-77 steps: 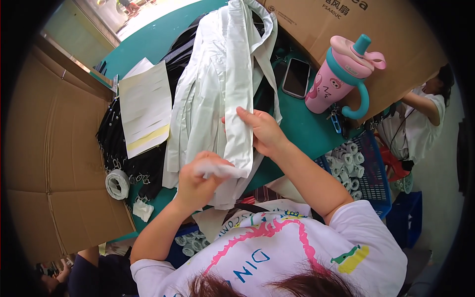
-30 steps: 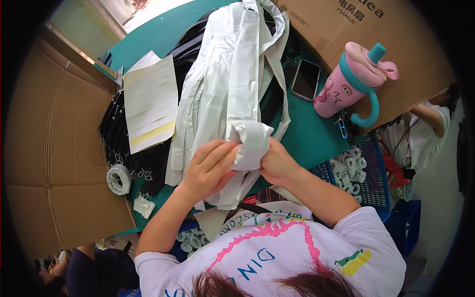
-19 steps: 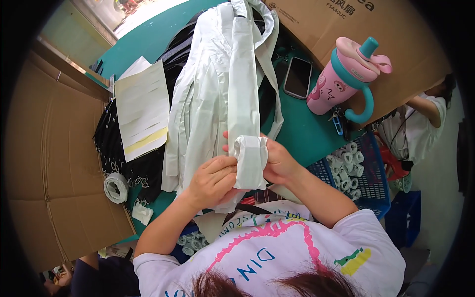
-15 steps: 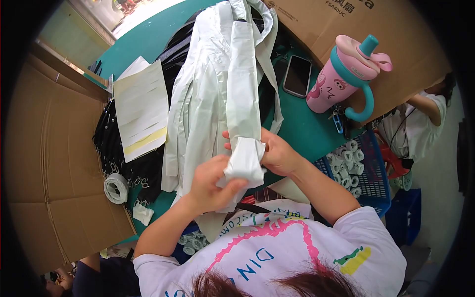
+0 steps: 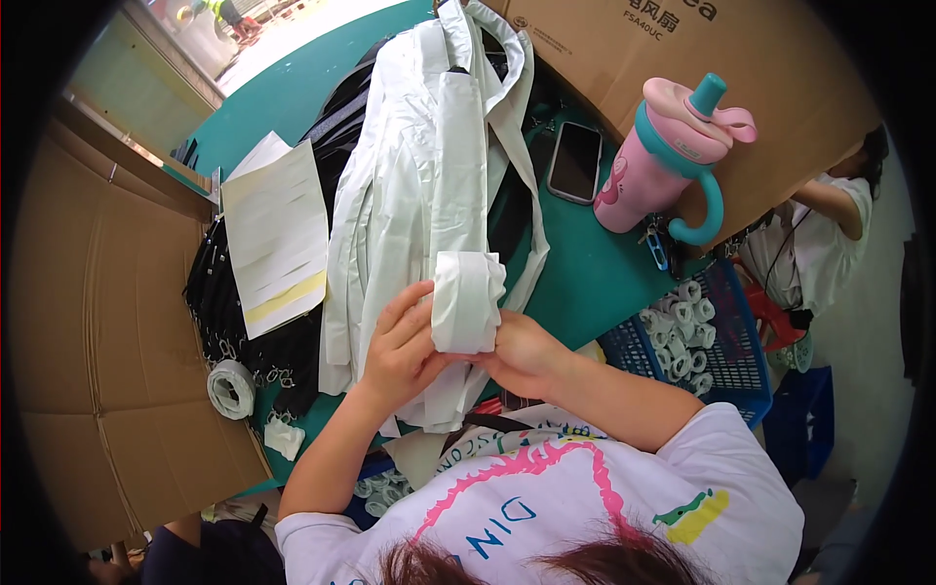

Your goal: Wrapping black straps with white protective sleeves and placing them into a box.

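Near the middle of the frame, a white roll [image 5: 466,310] sits between both hands, with a long flat strip [image 5: 458,166] of the same material running up from it toward the top of the frame. It is thick and squat, its outer band pale and fairly smooth with a faint sheen, while its right edge is crumpled into uneven ridges. The strip looks thin and slightly glossy, with straight sides, soft creases and a small dark patch at its upper end. The left hand [image 5: 402,336] is closed on the roll's left side, fingers bent along it; the right hand [image 5: 522,356] grips its lower right corner, and some of its fingers are hidden. Beneath the strip lies a heap of long white bands [image 5: 390,185], wrinkled and overlapping, spread down the green table [image 5: 585,278]. Left of the heap, a sheet of paper [image 5: 278,234] with a yellow stripe rests over black straps [image 5: 216,292]; below, at lower left, are a small white coil [image 5: 231,388] and a crumpled white scrap [image 5: 284,439]. Toward the upper right lie a phone [image 5: 575,164] and a pink cup [image 5: 648,161]. At right, a blue basket [image 5: 746,361] holds many small white rolls [image 5: 680,333].
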{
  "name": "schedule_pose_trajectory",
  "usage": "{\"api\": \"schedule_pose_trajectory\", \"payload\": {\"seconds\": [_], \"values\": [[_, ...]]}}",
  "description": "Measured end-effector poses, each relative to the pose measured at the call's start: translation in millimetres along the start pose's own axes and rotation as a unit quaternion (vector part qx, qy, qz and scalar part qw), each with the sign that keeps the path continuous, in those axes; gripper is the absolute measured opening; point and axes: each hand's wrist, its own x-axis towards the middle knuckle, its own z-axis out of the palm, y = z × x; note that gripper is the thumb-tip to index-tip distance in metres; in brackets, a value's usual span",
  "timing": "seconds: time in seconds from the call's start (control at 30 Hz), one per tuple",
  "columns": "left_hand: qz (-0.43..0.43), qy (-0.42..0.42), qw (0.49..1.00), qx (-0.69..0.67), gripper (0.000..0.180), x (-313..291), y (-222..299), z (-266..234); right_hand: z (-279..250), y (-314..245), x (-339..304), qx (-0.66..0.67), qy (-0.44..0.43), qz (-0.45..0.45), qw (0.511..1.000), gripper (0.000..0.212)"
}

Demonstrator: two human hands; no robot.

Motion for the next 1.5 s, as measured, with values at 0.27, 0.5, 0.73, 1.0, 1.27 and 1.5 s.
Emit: {"api": "schedule_pose_trajectory", "payload": {"seconds": [0.27,0.5,0.73,1.0,1.27,1.5], "values": [[-0.004,0.010,0.993,-0.119,0.026,8.3,24.5,-10.6,-23.1,-12.6,8.5,0.152,-0.188,-0.024,0.970,0.047],[-0.325,-0.049,0.857,-0.397,0.018,8.5,47.3,-42.1,-8.3,-27.8,6.5,-0.281,-0.165,-0.199,0.924,0.060],[-0.532,-0.039,0.540,-0.651,0.024,-8.1,26.0,-20.1,-6.8,-28.7,-3.9,-0.575,-0.189,-0.274,0.748,0.046],[-0.459,-0.067,0.635,-0.618,0.061,-13.0,16.4,-21.3,3.9,-67.0,26.4,-0.743,-0.270,-0.455,0.409,0.050],[-0.405,0.115,0.702,-0.574,0.036,19.4,27.8,-37.9,14.7,-52.3,33.3,-0.549,0.008,-0.516,0.657,0.039],[-0.376,0.237,0.695,-0.565,0.034,38.4,42.0,-28.8,29.8,9.0,9.8,-0.609,0.020,-0.549,0.572,0.052]]}}
